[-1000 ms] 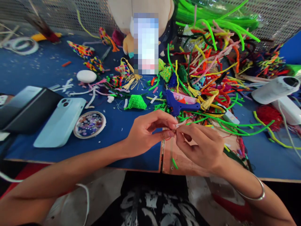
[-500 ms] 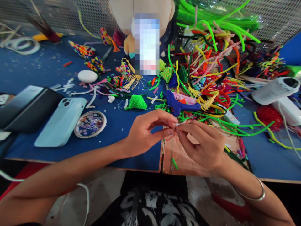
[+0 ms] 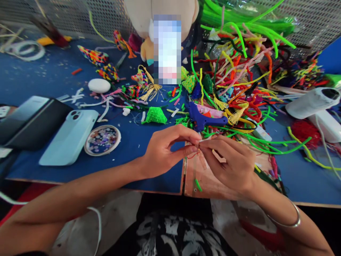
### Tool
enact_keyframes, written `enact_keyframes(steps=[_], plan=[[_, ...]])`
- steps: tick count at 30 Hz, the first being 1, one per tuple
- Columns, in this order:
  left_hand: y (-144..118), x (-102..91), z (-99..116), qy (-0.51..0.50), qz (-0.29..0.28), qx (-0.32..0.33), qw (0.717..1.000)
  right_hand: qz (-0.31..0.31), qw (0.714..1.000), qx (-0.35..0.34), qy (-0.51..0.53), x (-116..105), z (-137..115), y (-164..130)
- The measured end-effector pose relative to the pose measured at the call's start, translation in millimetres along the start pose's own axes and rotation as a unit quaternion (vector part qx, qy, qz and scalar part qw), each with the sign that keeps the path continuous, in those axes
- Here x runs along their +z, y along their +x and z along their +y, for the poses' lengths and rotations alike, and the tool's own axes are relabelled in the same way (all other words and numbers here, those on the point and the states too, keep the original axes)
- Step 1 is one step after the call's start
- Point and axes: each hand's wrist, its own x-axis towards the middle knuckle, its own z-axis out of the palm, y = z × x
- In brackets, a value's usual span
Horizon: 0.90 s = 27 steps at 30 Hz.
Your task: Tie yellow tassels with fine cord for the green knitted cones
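My left hand [image 3: 167, 149] and my right hand [image 3: 229, 161] meet fingertip to fingertip above the front of the table. Both are closed in a pinch on a thin red thread [image 3: 192, 155], which loops out below the left fingertips. A tiny gold-coloured bit, perhaps a bead, shows where the fingers meet; the fingers mostly hide it. Just beyond the fingertips lies a blue glue gun [image 3: 207, 119]. A bright green fuzzy piece [image 3: 155, 115] sits on the table past my left hand.
On the left are a light blue phone [image 3: 69, 137], a dark folding case [image 3: 34, 121] and a round lid of beads [image 3: 102, 140]. Tangled fuzzy stems [image 3: 239, 74] cover the back right. A white cylinder [image 3: 310, 103] lies far right. A blurred upright screen [image 3: 167, 49] stands at the back.
My fingertips have shifted very slightly at the pinch, and the gold-coloured bit is more covered now. The things on the table have stayed in place.
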Motion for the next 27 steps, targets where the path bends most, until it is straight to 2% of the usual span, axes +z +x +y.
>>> enact_keyframes(steps=[13,21,27], plan=[[0.3,-0.6,0.4,0.012,0.007,0.0,1.0,-0.007,1.0,0.015,0.018,-0.4,0.9,-1.8],[0.2,-2.6,2.1,0.09,0.005,0.06,0.994,-0.004,0.998,0.046,0.046,-2.3,-2.4,1.4],[1.1,-2.7,3.4,0.103,0.021,0.083,0.991,-0.017,0.993,0.091,0.074,-3.1,-3.2,4.9]])
